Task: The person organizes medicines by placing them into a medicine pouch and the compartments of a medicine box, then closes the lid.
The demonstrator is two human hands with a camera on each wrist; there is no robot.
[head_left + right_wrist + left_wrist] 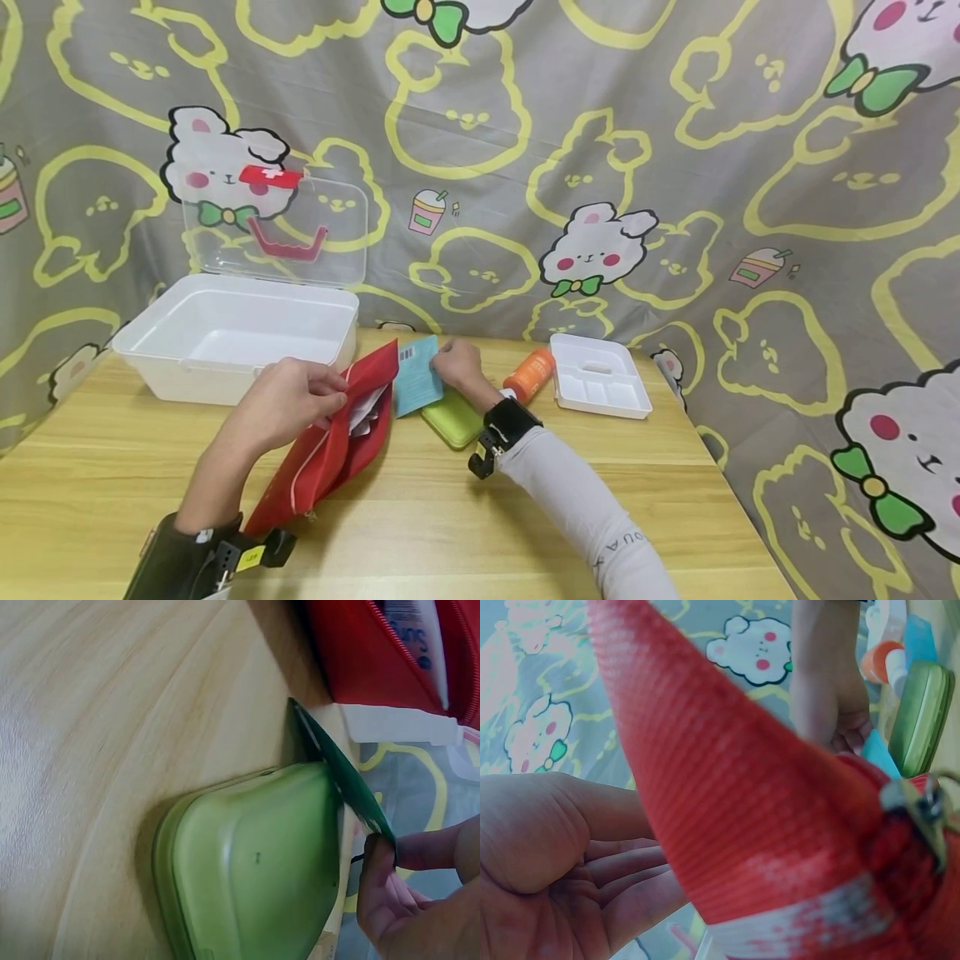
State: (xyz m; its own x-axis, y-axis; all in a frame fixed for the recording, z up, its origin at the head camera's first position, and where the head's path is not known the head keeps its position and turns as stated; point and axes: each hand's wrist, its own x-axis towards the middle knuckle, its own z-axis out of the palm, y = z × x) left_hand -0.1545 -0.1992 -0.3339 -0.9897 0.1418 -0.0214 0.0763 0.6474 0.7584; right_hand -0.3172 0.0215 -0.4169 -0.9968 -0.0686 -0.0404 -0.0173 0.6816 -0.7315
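The red zip pouch (341,450) is under the left hand (288,398), its long axis running slantwise from beside the left wrist to a raised corner beyond the fingertips, ahead and to the right. Its unzipped mouth faces up and toward the right hand (461,365), showing white printed packets (366,410) inside. The left hand grips the pouch's upper edge, thumb and fingers bent at the fabric.

The right hand pinches a flat light-blue packet (417,385) by its right edge, between thumb and fingers. The packet hangs to the left of those fingers—its face, with a barcode near the top, turned toward the person, its longer sides running roughly up and down. From the right wrist it appears almost edge-on, slanting against or just beside the green case (453,422); contact is hard to judge.

That case lies just below the right hand, on the wooden table (420,533). Right of the hand an orange bottle (531,377) lies on its side, next to a white compartment tray (581,385). Beyond the left hand stands a white first-aid box (198,382)—its clear lid (345,225) raised.
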